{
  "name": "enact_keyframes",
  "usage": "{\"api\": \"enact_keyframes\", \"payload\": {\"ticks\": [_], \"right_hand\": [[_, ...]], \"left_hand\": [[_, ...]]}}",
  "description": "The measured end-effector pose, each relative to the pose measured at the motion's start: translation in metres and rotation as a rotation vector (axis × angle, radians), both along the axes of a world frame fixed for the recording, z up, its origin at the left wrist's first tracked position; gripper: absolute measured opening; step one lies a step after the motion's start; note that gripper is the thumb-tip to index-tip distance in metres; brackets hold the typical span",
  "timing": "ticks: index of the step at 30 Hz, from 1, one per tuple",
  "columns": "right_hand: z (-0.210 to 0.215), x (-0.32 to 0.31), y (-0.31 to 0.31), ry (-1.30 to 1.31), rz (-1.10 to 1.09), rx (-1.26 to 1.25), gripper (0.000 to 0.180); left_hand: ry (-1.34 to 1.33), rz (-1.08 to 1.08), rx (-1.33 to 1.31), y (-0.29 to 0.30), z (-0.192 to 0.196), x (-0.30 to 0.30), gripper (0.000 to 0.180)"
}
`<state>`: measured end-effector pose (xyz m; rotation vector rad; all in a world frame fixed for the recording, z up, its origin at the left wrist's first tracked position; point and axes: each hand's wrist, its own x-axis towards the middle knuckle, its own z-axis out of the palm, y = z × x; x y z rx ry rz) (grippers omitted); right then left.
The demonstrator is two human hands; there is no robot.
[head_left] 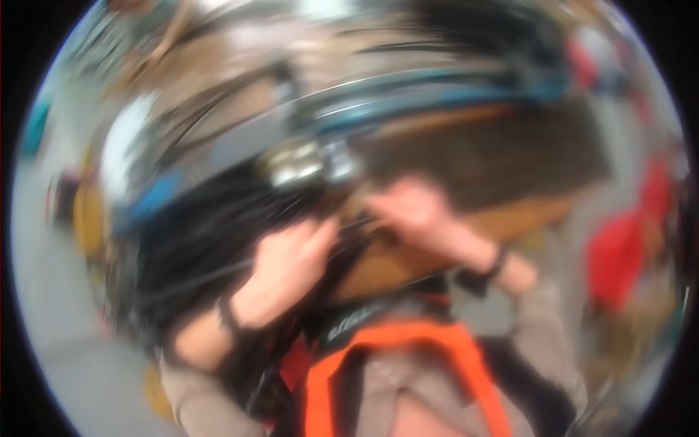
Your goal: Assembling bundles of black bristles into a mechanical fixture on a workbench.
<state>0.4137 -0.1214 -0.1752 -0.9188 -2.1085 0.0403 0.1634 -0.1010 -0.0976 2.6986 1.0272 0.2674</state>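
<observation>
The whole view is smeared by motion. My left hand [293,266] is over the near edge of a heap of long black strands [211,233], perhaps cables. Its fingers are drawn together and point toward the middle. To the right, my right hand [411,211] is bent with thumb and fingers pinched, its tips facing the left hand. Something small and thin seems to lie between the two hands, too blurred to name. Just beyond the fingertips sit pale, shiny pieces [297,162] and a whitish-blue item [338,160].
A brown work surface with an orange-brown near edge [524,215] stretches right. A blue bar [451,98] runs across behind it. More dark strands [480,29] lie at the far side. At far left, another person's arm [173,33] reaches in. Red shapes [619,251] stand at right.
</observation>
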Motion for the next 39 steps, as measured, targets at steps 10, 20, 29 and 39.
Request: {"api": "enact_keyframes", "payload": {"ticks": [10, 20, 29, 39], "right_hand": [[0.011, 0.141, 0.016, 0.151, -0.609, -0.073, 0.053], [-0.008, 0.231, 0.016, 0.066, -0.647, 0.273, 0.038], [0.005, 0.183, 0.035, 0.086, -0.625, 0.151, 0.039], [0.02, 0.105, 0.044, 0.859, -0.095, -0.324, 0.052]], "left_hand": [[0.152, -0.188, 0.24, 0.108, 0.082, 0.06, 0.05], [0.034, -0.364, 0.286, 0.121, 0.041, 0.126, 0.044], [0.106, -0.35, 0.269, 0.111, 0.058, 0.133, 0.024], [-0.212, -0.165, 0.317, 0.127, 0.067, 0.058, 0.038]]}}
